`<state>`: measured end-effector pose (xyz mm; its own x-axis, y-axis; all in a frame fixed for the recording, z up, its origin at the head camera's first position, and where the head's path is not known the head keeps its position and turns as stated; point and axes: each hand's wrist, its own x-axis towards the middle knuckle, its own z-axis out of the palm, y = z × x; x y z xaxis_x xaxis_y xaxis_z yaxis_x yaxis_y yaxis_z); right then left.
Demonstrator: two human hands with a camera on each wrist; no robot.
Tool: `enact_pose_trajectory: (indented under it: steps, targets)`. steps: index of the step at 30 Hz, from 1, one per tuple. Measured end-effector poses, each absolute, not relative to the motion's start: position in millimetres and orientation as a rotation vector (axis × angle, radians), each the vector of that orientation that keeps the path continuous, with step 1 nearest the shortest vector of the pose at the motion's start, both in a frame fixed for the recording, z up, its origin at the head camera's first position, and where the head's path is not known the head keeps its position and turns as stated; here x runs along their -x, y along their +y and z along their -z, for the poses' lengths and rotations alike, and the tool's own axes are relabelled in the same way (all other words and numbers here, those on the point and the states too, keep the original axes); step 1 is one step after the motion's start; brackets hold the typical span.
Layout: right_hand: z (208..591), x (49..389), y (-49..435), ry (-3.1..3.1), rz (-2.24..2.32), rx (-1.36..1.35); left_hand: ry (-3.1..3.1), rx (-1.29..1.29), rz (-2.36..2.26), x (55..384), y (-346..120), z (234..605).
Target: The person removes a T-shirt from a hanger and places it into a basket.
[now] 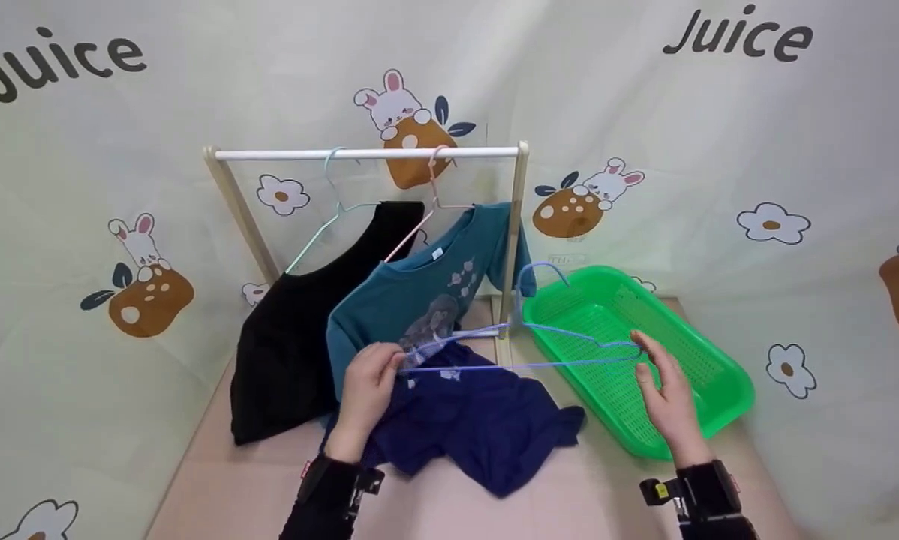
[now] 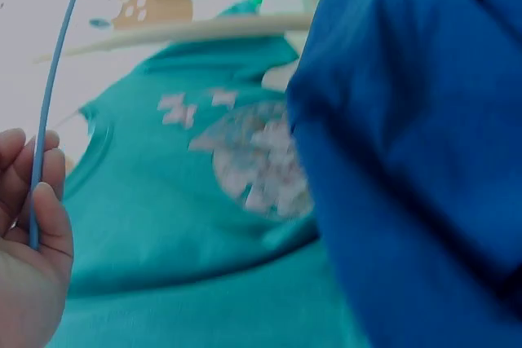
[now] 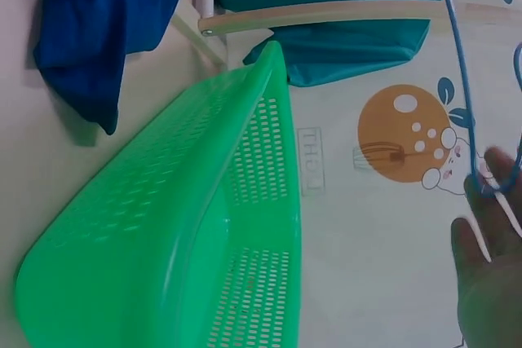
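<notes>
A blue clothes hanger (image 1: 541,364) is held up level in front of me, its hook upward. My left hand (image 1: 372,382) pinches its left end between thumb and fingers. In the left wrist view the thumb and fingers (image 2: 55,170) close round the thin bar. My right hand (image 1: 668,394) is at the opposite end, fingers extended and thumb apart; in the right wrist view its fingers (image 3: 489,218) touch the hanger's end. Below the hanger, a crumpled navy garment (image 1: 487,427) lies on the table.
Behind stands a small rack with a white rod (image 1: 269,155). A black garment (image 1: 288,345) hangs there on a green hanger (image 1: 313,244), beside a teal shirt (image 1: 378,307) on a pink hanger (image 1: 410,235). To the right sits a green plastic basket (image 1: 569,367) on the table (image 1: 232,487).
</notes>
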<state>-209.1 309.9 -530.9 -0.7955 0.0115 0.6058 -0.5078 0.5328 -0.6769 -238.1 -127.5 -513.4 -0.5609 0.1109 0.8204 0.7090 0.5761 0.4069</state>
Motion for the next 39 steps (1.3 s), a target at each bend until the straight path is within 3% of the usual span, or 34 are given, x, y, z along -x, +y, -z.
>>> enact_pose_trajectory:
  steps: [19,27,39]
  targets:
    - [540.5,208.9,312.3,-2.378,-1.259,-0.330,-1.917,0.249,0.990,236.6,-195.1,479.8]
    - [544.3,207.1,312.3,-2.398,-1.259,-0.315,-1.852,0.100,1.010,231.7,-206.5,479.0]
    - [546.5,205.5,308.7,-2.410,-1.266,-0.322,-1.845,0.072,0.997,236.8,-201.0,473.7]
